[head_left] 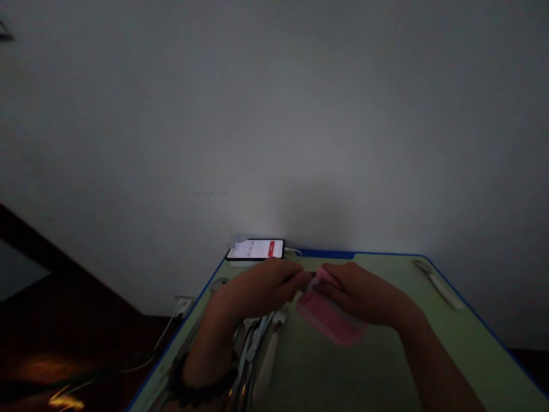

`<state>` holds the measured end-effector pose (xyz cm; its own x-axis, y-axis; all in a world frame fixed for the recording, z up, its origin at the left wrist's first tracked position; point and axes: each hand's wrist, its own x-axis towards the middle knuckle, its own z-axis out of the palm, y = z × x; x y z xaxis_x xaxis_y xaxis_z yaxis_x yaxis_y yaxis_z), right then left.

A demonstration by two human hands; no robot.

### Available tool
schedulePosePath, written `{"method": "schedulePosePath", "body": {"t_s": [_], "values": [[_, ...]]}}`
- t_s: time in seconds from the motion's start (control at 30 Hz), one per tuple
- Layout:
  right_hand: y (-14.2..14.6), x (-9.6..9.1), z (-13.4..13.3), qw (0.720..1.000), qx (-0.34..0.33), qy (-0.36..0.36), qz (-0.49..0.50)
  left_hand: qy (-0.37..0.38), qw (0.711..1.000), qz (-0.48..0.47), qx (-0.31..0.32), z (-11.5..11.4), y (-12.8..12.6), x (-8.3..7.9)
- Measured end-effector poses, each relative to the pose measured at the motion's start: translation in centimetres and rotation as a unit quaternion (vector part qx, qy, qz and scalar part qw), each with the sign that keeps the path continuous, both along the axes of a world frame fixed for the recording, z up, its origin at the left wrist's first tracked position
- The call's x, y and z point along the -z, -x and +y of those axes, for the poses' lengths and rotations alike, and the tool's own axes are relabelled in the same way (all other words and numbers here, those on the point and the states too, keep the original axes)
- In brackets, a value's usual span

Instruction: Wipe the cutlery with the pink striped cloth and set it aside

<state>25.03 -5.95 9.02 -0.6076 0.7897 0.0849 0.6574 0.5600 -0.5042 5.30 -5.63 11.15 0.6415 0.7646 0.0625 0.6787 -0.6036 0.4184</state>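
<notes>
Both hands pinch one pink cloth at mid-frame, over the green table (386,366).

The left hand (261,286) and right hand (360,292) are closed on the upper end of the pink cloth (330,323). Its long axis slants toward the lower right, under the right hand. There is one phone (256,250) above, one lone utensil (440,284) at right, and a cutlery pile (257,343) at lower left, too dim to count.

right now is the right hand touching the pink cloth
Touching. The head view shows the right hand closed over the upper edge of the pink cloth, with no gap between fingers and fabric.
</notes>
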Motion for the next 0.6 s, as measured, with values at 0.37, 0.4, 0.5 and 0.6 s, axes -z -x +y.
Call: {"method": "schedulePosePath", "body": {"t_s": [0.37, 0.4, 0.5, 0.6], "values": [[-3.5, -2.1, -2.1, 1.0, 0.006, 0.031, 0.001, 0.018, 0.999, -0.031, -0.007, -1.1, 0.7, -0.5], [-3.4, -2.1, -2.1, 1.0, 0.008, 0.023, -0.009, 0.015, 1.0, -0.022, -0.008, -1.2, 0.4, -0.4], [-2.7, -1.8, -1.7, 1.0, -0.007, -0.001, -0.027, -0.015, 1.0, 0.011, 0.004, -1.6, -0.6, 0.0], [-1.8, -1.2, -1.3, 0.998, -0.021, -0.04, -0.035, -0.072, 0.996, 0.043, 0.004, -1.8, -1.7, 0.4]]}}
